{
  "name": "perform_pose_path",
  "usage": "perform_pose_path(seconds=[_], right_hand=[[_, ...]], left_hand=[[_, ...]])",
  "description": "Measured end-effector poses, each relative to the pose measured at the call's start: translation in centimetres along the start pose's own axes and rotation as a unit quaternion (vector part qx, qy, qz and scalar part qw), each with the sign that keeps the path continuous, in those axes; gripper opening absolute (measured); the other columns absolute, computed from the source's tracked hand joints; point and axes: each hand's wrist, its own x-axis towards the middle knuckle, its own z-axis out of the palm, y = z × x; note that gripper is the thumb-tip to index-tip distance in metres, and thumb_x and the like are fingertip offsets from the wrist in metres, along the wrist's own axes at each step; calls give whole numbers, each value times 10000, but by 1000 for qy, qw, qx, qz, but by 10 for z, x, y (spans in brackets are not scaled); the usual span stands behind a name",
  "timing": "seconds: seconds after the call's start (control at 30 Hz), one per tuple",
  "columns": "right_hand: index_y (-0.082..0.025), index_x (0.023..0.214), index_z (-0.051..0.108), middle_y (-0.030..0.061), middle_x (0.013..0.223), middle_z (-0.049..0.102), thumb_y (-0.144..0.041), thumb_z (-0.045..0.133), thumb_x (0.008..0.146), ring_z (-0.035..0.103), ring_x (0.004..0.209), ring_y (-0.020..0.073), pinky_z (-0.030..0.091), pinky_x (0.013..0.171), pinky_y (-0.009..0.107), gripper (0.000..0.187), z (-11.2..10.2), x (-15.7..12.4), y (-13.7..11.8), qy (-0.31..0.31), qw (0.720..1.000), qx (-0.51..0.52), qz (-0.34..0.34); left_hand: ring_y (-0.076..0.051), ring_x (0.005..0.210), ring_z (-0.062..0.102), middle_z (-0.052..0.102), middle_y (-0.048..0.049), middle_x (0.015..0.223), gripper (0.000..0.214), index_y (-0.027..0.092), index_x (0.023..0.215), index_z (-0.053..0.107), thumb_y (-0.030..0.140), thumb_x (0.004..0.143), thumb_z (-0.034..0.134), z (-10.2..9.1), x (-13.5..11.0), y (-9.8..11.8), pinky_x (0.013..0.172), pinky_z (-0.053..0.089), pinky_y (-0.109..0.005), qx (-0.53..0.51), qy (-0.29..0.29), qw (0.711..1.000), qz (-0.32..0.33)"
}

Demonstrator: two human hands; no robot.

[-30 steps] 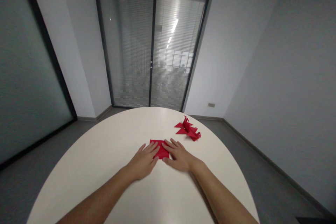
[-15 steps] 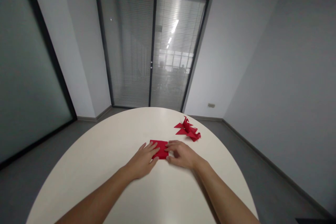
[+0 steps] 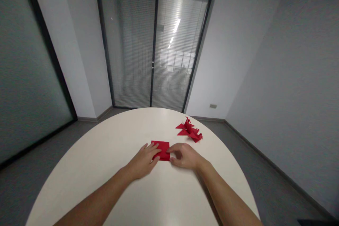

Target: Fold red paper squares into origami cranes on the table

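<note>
A small folded square of red paper (image 3: 163, 144) lies flat on the white table in front of me. My left hand (image 3: 143, 160) rests palm down over its left part, fingers stretched out and spread. At the right edge of the paper is my right hand (image 3: 185, 156), its fingers curved. The index fingertip touches the top of the sheet, while the thumb sits by the lower right corner with a gap between them. Beyond my right hand stand red folded paper cranes (image 3: 189, 130), close together.
The round white table (image 3: 87, 169) has its curved edge all around my arms. Past the far edge are a glass partition with blinds (image 3: 129, 49) and a white wall (image 3: 227, 60). A frosted panel (image 3: 29, 77) with a dark frame stands at the left.
My right hand's fingers have drawn slightly back and curled, so more of the paper's upper right corner shows. My left hand has barely moved.
</note>
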Motion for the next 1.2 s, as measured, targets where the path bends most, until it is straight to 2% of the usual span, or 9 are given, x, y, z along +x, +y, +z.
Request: perform_pose_path(seconds=[0.3,0.57,0.7,0.8,0.97,1.1,1.2], right_hand=[[-215,1032,780,42,1001,786,-205,607,829,697,872,203,490,804,272,266,4,1,6,31,999,8,-18],[-209,1040,770,48,1005,779,-270,696,801,692,868,212,497,822,288,257,5,0,7,32,999,2,-39],[-220,1031,766,41,995,775,-204,637,841,688,895,201,495,839,281,231,8,1,9,40,998,-9,-40],[-211,989,759,50,983,769,-190,588,894,681,920,200,492,854,286,196,11,2,10,48,998,-19,-39],[-190,974,727,68,965,743,-205,565,943,659,901,200,492,822,292,166,14,5,9,66,997,-26,-24],[-182,984,712,78,976,725,-202,570,946,646,917,207,492,831,306,149,16,6,9,83,996,-23,-13],[-192,1061,706,80,1030,725,-188,556,952,647,962,210,492,869,318,185,17,6,9,88,996,-9,-4]], left_hand=[[-279,1456,416,580,-93,1470,364,224,1334,612,310,1036,421,1,1,0,1221,262,-538,3,10,1000,7],[-247,1226,595,679,-96,1256,214,204,1041,616,227,1023,404,-4,3,9,1155,359,-495,-14,33,999,21],[-253,1264,569,651,-117,1317,235,198,985,607,233,1032,379,-4,3,9,1157,350,-493,-10,32,999,21],[-255,1274,565,642,-125,1343,250,193,989,621,242,1032,379,-5,2,9,1169,333,-493,-8,33,999,20],[-255,1169,625,696,-116,1242,243,189,1024,657,270,1012,429,-10,2,14,1132,378,-467,-16,38,999,-2],[-247,1150,639,689,-116,1282,307,189,1190,646,257,1018,401,-9,6,15,1049,447,-408,-29,48,998,-16],[-248,1132,649,688,-119,1296,341,193,1265,621,251,1018,393,-7,8,14,1009,466,-391,-36,64,997,-25]])
